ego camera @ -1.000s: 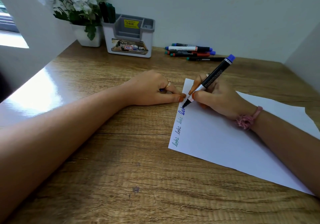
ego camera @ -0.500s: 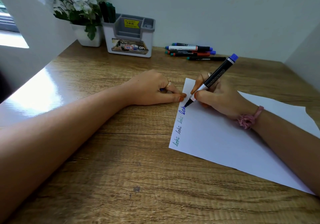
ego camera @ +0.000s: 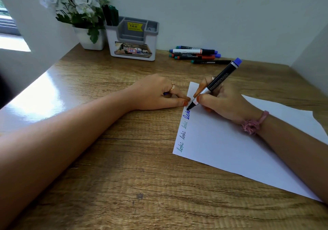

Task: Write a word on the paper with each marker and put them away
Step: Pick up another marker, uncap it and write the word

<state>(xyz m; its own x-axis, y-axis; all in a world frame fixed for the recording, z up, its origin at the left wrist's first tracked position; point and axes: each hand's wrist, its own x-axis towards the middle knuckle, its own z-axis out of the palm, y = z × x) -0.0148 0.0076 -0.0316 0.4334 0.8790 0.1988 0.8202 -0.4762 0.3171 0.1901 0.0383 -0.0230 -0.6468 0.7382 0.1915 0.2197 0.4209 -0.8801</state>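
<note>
My left hand (ego camera: 156,93) and right hand (ego camera: 223,103) meet at the paper (ego camera: 230,149) edge, so between them I have no gap. The near desk (ego camera: 124,185) lies open wood. At the far wall the holder (ego camera: 133,41) stands just right of the flower pot (ego camera: 90,37), and the loose markers (ego camera: 195,54) lie further right; bare wood runs between holder and markers, a lane for me
</note>
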